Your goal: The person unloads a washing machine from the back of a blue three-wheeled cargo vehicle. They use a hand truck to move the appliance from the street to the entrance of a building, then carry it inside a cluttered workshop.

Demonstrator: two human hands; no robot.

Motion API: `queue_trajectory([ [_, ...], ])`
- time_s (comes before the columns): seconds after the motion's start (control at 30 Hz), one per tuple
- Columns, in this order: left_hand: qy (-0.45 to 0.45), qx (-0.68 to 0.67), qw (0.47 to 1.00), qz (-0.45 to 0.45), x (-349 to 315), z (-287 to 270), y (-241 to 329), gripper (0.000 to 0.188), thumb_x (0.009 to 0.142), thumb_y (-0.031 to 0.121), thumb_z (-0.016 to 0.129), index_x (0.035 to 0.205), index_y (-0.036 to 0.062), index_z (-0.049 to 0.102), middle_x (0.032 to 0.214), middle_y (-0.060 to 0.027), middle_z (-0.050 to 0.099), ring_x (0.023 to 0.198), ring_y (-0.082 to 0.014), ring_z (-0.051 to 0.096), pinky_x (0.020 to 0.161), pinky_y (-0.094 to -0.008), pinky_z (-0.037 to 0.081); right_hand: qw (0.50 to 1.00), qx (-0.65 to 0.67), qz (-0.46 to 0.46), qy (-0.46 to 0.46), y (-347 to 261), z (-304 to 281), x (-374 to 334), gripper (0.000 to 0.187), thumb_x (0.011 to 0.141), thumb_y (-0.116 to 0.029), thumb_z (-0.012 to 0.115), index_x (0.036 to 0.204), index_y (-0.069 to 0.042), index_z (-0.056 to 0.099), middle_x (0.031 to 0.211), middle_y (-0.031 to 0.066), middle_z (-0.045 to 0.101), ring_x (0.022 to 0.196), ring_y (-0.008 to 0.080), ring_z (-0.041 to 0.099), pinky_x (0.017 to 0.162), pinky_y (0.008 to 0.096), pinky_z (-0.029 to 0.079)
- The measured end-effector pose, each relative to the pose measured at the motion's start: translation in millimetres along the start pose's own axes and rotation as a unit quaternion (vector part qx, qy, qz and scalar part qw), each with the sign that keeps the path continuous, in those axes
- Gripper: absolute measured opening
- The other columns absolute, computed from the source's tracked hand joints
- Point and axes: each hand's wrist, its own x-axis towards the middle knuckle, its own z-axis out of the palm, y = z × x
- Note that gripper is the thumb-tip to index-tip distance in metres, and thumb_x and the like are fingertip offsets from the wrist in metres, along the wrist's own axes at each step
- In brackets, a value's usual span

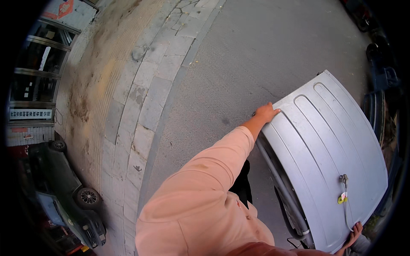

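A silver-grey metal panel [324, 132] with long pressed ribs, like a vehicle roof, stretches along the right side. My left hand [267, 112] reaches out in a peach sleeve and grips its left edge, thumb on the top face. At the panel's near right corner is my right hand [353, 235], fingers curled round the lower end of a thin grey cable [347, 215]; part of this hand is hidden. The cable runs up the panel to a small metal fitting [344, 178]. A yellow tag [343, 197] hangs at the cable.
Under the panel's left side runs a grey tube [286, 192]. Asphalt [230, 77] borders a stone-slab kerb [141, 106] and a dirt strip [94, 89]. A dark green car [53, 179] stands at the left, below a shopfront [40, 59]. Parked vehicles [380, 81] line the right rim.
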Motion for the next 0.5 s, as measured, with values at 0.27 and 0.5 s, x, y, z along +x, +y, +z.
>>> queue_trajectory([
  [0.27, -0.023, 0.02, 0.999, 0.018, 53.0, -141.8, -54.0, 0.071, 0.098, 0.06, 0.045, 0.131, -0.0026, 0.049, 0.121, -0.0244, 0.065, 0.112, -0.0389, 0.063, 0.092, -0.0484, 0.051, 1.0, 0.011, 0.0, 0.023, -63.3, 92.3, 70.3, 0.048, 0.102, -0.022, 0.03, 0.148, -0.019, 0.042, 0.147, -0.0044, 0.048, 0.131, 0.0086, 0.046, 0.113, 0.0329, 0.03],
  [0.5, -0.026, -0.009, 0.999, 0.027, 89.6, -246.5, -91.9, 0.073, 0.098, 0.059, 0.047, 0.134, -0.0044, 0.047, 0.121, -0.025, 0.065, 0.113, -0.0389, 0.063, 0.093, -0.0488, 0.05, 1.0, 0.027, 0.01, 0.008, -160.3, 158.9, 140.6, 0.047, 0.102, -0.024, 0.03, 0.148, -0.02, 0.042, 0.147, -0.0043, 0.049, 0.131, 0.0086, 0.046, 0.113, 0.0328, 0.029],
])
